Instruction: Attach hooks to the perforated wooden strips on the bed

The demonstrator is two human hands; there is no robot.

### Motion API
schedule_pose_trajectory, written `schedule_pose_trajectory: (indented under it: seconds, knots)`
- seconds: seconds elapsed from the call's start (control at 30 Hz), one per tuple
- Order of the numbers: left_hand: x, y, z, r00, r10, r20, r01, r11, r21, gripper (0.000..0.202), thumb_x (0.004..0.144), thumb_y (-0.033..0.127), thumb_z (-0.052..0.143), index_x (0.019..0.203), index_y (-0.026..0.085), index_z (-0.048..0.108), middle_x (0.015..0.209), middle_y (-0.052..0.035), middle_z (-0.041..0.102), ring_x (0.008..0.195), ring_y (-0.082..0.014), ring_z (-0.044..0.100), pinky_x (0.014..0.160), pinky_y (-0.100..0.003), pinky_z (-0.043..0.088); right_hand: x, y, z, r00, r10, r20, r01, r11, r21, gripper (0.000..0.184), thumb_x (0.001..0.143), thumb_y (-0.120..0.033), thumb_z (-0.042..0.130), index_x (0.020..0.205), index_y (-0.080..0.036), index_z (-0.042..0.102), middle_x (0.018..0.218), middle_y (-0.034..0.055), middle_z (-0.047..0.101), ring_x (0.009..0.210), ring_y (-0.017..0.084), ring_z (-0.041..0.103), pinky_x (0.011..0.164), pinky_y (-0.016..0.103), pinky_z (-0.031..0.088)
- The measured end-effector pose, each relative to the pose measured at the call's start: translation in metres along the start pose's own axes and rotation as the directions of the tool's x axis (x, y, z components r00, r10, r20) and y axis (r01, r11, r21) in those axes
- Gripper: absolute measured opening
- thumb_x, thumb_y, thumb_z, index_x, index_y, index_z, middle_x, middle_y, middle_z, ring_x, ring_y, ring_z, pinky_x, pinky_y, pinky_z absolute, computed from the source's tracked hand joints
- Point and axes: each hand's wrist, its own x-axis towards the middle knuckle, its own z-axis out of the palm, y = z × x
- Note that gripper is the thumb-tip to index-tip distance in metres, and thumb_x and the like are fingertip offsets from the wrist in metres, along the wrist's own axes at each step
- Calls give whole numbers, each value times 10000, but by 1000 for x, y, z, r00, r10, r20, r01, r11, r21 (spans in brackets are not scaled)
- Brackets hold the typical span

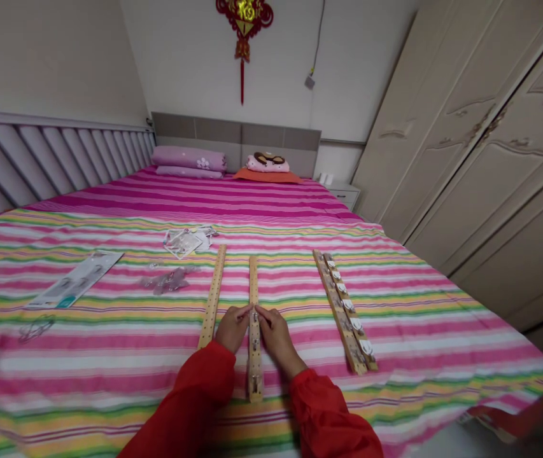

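Note:
On the striped bedspread, a narrow wooden strip with holes [254,286] lies lengthwise between my hands. Several small metal fittings [254,345] sit along its near half. My left hand [233,327] is closed in a pinch at the strip's left edge. From the right, my right hand [275,332] pinches at the same spot, the fingertips of both nearly meeting over the wood. Whatever small piece they hold there is hidden by the fingers. Just left of my left hand lies a second perforated wooden strip [214,289], bare of fittings.
To the right lie two strips side by side, one with metal fittings [339,312], one with white round pieces [348,305]. At left are a blister card [77,280], clear plastic bags [169,280], paper packaging [188,240] and a wire bundle [37,327]. A wardrobe [481,159] stands right.

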Motion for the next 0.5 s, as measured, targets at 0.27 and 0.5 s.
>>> schedule_pose_trajectory:
  seconds: [0.27, 0.5]
  knots:
    - [-4, -4, 6, 997, 56, 50, -64, 983, 173, 382, 799, 197, 462, 1115, 196, 677, 786, -26, 482, 737, -143, 530, 758, -281, 467, 5, 0, 1, 992, 77, 97, -69, 994, -85, 394, 830, -150, 465, 1155, -246, 665, 734, 25, 520, 706, 167, 556, 681, 263, 467]
    - [-9, -3, 9, 997, 69, 19, -71, 987, 144, 383, 804, 213, 460, 1130, 196, 660, 813, -45, 502, 798, -173, 556, 835, -308, 468, 8, 4, -5, 994, 65, 89, -70, 996, 58, 287, 759, -237, 572, 1000, -236, 727, 732, 35, 617, 758, 210, 577, 751, 324, 463]
